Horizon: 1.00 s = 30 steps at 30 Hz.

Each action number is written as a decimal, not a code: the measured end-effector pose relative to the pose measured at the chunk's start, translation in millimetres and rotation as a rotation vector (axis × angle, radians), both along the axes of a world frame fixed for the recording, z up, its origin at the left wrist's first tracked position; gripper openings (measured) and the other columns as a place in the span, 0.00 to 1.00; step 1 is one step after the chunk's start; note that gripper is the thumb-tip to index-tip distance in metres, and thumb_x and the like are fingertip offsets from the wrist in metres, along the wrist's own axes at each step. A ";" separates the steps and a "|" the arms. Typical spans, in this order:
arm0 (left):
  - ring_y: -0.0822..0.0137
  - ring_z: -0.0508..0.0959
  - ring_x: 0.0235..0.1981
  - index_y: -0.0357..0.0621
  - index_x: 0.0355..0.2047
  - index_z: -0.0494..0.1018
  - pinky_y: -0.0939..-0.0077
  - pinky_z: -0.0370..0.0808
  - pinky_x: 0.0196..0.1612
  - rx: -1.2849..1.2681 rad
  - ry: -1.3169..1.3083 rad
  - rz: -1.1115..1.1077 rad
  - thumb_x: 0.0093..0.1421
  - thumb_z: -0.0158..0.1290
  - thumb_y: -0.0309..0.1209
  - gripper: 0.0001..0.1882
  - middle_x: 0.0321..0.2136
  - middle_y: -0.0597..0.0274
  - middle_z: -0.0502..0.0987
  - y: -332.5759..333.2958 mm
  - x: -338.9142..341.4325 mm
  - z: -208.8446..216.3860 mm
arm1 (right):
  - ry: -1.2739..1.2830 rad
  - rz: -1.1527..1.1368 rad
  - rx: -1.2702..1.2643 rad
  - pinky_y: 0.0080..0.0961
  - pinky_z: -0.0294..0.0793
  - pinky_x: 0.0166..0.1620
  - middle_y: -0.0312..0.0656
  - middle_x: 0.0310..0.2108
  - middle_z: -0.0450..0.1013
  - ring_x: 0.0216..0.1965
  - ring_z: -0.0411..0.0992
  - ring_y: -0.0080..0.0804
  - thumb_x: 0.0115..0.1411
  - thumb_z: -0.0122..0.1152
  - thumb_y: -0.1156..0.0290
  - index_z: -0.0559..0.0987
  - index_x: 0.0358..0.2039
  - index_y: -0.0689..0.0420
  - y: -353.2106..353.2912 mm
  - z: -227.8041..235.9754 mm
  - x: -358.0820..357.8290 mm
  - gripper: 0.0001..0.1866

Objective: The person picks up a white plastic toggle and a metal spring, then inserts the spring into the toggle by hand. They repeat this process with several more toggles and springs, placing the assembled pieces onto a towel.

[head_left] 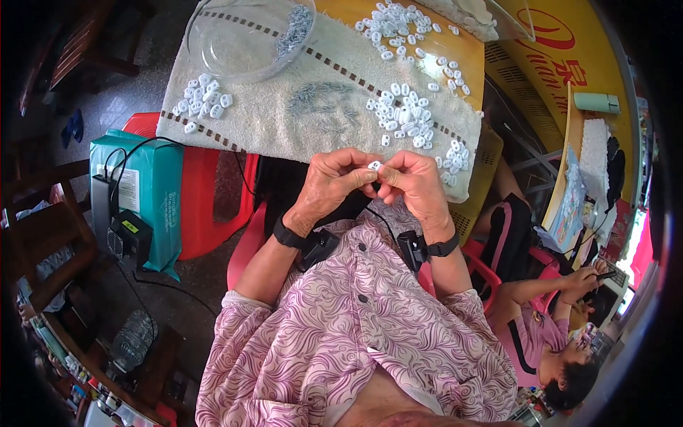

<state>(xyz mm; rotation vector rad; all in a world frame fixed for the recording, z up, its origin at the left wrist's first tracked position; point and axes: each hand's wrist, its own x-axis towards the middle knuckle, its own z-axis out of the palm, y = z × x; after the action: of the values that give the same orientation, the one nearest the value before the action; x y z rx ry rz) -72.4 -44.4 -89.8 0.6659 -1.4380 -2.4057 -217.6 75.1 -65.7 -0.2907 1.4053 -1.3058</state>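
My left hand (339, 178) and my right hand (415, 182) meet just off the table's near edge. Between their thumbs and fingertips they pinch one small white plastic piece (375, 165) with dark holes. Beyond them, a loose patch of small grey metal parts (324, 103), too fine to tell apart, lies on a beige towel (249, 117). To its right is a pile of similar white pieces (402, 114), with a smaller group (454, 158) nearer the corner. Another heap (203, 97) sits at the left.
A clear round tub (235, 53) with more grey metal parts stands at the far left. More white pieces (398, 25) are scattered at the back. A teal bag (142, 199) with black cabled devices rests on a red stool (206, 206). At the right sits another person (533, 327).
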 end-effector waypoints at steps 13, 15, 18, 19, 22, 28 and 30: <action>0.77 0.78 0.29 0.35 0.46 0.75 0.83 0.77 0.35 -0.073 0.057 0.084 0.60 0.55 0.21 0.13 0.29 0.65 0.78 8.3 -4.4 3.7 | 0.257 -0.086 -0.053 0.14 0.75 0.26 0.38 0.25 0.76 0.24 0.74 0.19 0.61 0.59 0.73 0.78 0.34 0.64 0.1 16.5 17.2 0.06; 0.76 0.79 0.31 0.35 0.45 0.75 0.83 0.77 0.35 -0.081 0.066 0.091 0.59 0.56 0.21 0.13 0.29 0.64 0.78 9.2 -4.6 5.3 | 0.311 -0.078 -0.037 0.14 0.75 0.26 0.38 0.25 0.76 0.24 0.74 0.18 0.62 0.58 0.74 0.78 0.34 0.64 0.9 16.8 17.3 0.06; 0.75 0.79 0.31 0.34 0.44 0.75 0.83 0.77 0.35 -0.179 0.046 0.059 0.58 0.57 0.21 0.13 0.30 0.64 0.78 6.3 -3.5 4.5 | 0.319 -0.055 -0.016 0.14 0.75 0.25 0.38 0.25 0.76 0.24 0.74 0.18 0.62 0.58 0.74 0.78 0.34 0.63 2.1 19.2 16.0 0.06; 0.75 0.79 0.31 0.34 0.44 0.75 0.83 0.77 0.35 -0.178 0.046 0.057 0.58 0.57 0.21 0.13 0.30 0.64 0.78 6.4 -3.2 3.6 | 0.320 -0.049 -0.010 0.14 0.75 0.25 0.38 0.25 0.76 0.24 0.74 0.19 0.62 0.58 0.74 0.78 0.34 0.63 1.9 20.6 16.4 0.06; 0.75 0.80 0.31 0.33 0.43 0.76 0.82 0.77 0.35 -0.140 0.053 0.062 0.57 0.57 0.22 0.12 0.30 0.63 0.79 6.1 -2.4 1.3 | 0.279 -0.049 -0.022 0.14 0.75 0.25 0.39 0.25 0.76 0.24 0.75 0.20 0.62 0.57 0.74 0.77 0.34 0.64 3.8 18.7 16.2 0.06; 0.74 0.78 0.33 0.32 0.42 0.75 0.80 0.77 0.38 -0.032 -0.006 0.001 0.57 0.57 0.18 0.11 0.34 0.60 0.79 5.3 -1.6 2.7 | 0.219 -0.040 -0.029 0.16 0.75 0.25 0.41 0.25 0.76 0.24 0.75 0.22 0.63 0.56 0.73 0.76 0.35 0.65 5.4 21.0 16.3 0.07; 0.74 0.78 0.33 0.32 0.42 0.75 0.80 0.77 0.38 -0.013 0.027 0.002 0.57 0.57 0.19 0.12 0.34 0.60 0.79 6.3 -1.4 -0.8 | 0.207 -0.039 -0.033 0.16 0.75 0.25 0.42 0.26 0.76 0.24 0.75 0.22 0.63 0.56 0.73 0.75 0.35 0.65 5.8 21.7 16.3 0.07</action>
<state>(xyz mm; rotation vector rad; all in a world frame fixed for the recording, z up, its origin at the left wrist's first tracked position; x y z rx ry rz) -73.8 -38.2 -90.5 0.6286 -1.4402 -2.3925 -201.3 80.9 -44.1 -0.4332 1.5704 -1.3620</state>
